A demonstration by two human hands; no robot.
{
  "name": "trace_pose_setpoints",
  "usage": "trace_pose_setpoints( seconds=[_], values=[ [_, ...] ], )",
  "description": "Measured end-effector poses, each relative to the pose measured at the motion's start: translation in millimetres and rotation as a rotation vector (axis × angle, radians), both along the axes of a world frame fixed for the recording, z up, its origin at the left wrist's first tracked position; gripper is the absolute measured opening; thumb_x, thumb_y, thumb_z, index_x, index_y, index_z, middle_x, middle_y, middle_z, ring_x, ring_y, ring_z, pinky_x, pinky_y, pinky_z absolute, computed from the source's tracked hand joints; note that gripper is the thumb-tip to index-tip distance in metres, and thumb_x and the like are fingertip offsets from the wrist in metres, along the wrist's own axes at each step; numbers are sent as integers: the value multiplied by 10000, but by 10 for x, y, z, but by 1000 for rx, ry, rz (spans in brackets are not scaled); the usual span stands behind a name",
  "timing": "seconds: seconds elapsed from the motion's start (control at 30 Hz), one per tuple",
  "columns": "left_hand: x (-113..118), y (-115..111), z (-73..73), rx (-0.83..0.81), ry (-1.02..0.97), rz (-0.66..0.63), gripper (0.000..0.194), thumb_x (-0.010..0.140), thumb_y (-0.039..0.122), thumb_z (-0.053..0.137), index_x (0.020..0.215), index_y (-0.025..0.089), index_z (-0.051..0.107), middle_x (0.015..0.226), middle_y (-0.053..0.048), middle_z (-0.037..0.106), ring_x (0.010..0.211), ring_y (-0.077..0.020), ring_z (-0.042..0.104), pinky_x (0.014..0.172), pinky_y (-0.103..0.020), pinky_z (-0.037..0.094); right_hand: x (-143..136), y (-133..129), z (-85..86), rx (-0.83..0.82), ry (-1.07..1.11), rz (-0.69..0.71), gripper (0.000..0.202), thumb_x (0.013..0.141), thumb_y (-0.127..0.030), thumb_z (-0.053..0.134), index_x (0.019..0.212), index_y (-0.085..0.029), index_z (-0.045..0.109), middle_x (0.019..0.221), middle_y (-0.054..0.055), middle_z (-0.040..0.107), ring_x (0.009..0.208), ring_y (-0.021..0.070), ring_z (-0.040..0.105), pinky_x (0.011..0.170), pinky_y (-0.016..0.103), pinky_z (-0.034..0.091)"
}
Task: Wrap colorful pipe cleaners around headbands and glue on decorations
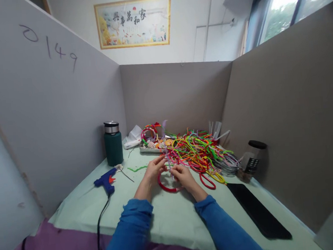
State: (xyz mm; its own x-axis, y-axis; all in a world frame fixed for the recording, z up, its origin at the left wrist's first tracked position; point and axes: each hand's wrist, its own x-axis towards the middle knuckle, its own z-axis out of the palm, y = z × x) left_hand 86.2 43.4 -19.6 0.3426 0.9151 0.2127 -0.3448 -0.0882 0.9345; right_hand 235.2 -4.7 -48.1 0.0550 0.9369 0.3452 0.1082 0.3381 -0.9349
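Note:
Both hands meet over the middle of the table in front of me. My left hand has its fingertips pinched on a thin lavender pipe cleaner that stands roughly upright. Slightly lower, my right hand is closed with thumb and finger together on the same pipe cleaner. Under and between the hands lies a red fuzzy ring with a pale pink part at its right; the hands partly cover it. Just beyond is a tangled heap of coloured pipe cleaners.
A blue glue gun with a cord lies left, near a dark green bottle. Behind the hands stands a metal tray of small pieces. At right are a black flat object, a black-lidded jar and yellow-handled scissors. Partitions surround the table.

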Motion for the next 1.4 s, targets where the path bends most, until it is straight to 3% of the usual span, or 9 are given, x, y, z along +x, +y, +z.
trace_pose_setpoints(
  seconds=[0.07, 0.23, 0.37, 0.57, 0.7, 0.8, 1.0, 1.17, 1.4],
  values=[
    [-13, 35, -36, 36, 205, 135, 402, 678, 375, 735, 995, 133, 685, 838, -68, 674, 636, -125, 574, 639, -267, 448, 46, 26, 1, -5, 96, -68, 278, 719, -452, 645, 681, -191, 559, 505, -47, 521, 405, 92, 426, 398, 212, 290],
    [-15, 26, -121, 206, 1142, 454, 161, 714, 267, 661, 788, 135, 712, 895, -151, 696, 880, -260, 624, 708, -305, 421, 85, 51, 0, 22, 93, -174, 293, 699, -462, 668, 727, -190, 565, 519, -29, 553, 425, 108, 449, 409, 226, 326],
    [-3, -51, -101, 249, 1406, 490, 183, 745, 193, 588, 869, 136, 709, 1038, -187, 682, 968, -272, 629, 714, -287, 419, 65, 62, -36, 114, 58, -237, 288, 700, -454, 672, 705, -179, 588, 567, -16, 548, 491, 125, 486, 477, 254, 378],
    [1, 21, -82, 323, 1056, 438, 118, 771, 156, 568, 808, 168, 680, 875, -105, 709, 854, -206, 641, 727, -271, 432, 87, 61, -47, 239, 5, -300, 258, 775, -434, 637, 776, -177, 619, 647, -3, 564, 592, 147, 503, 569, 272, 409],
    [27, 58, -70, 91, 578, 217, 86, 766, 157, 572, 831, 147, 626, 752, -42, 663, 577, -111, 575, 562, -222, 430, 104, 33, 42, 251, 114, -247, 238, 765, -416, 655, 789, -189, 593, 658, -21, 537, 586, 136, 479, 559, 260, 396],
    [24, 34, -52, -32, 319, 74, 196, 739, 183, 603, 929, 135, 607, 804, -48, 658, 534, -91, 540, 479, -204, 404, 110, 15, 87, 196, 166, -235, 251, 765, -432, 654, 785, -193, 578, 605, -42, 499, 533, 125, 437, 519, 254, 370],
    [27, 10, -50, 35, 334, 17, 291, 674, 207, 676, 946, 115, 632, 749, -39, 662, 472, -56, 445, 427, -182, 280, 120, 9, 56, 311, -19, -267, 237, 803, -426, 623, 815, -189, 613, 764, 16, 607, 677, 161, 539, 642, 281, 428],
    [64, 1, -54, 65, 398, -54, 283, 655, 242, 692, 896, 97, 661, 681, -35, 661, 453, -48, 381, 460, -199, 265, 131, 21, 45, 227, -11, -196, 248, 773, -454, 635, 775, -208, 604, 724, 14, 607, 638, 164, 535, 589, 273, 413],
    [33, -51, -34, 86, 503, -60, 253, 601, 248, 748, 815, 121, 703, 639, -23, 615, 538, -99, 464, 511, -229, 300, 137, 18, 68, 179, 20, -147, 268, 748, -463, 652, 760, -202, 590, 639, -5, 563, 566, 147, 483, 545, 268, 382]
  ],
)
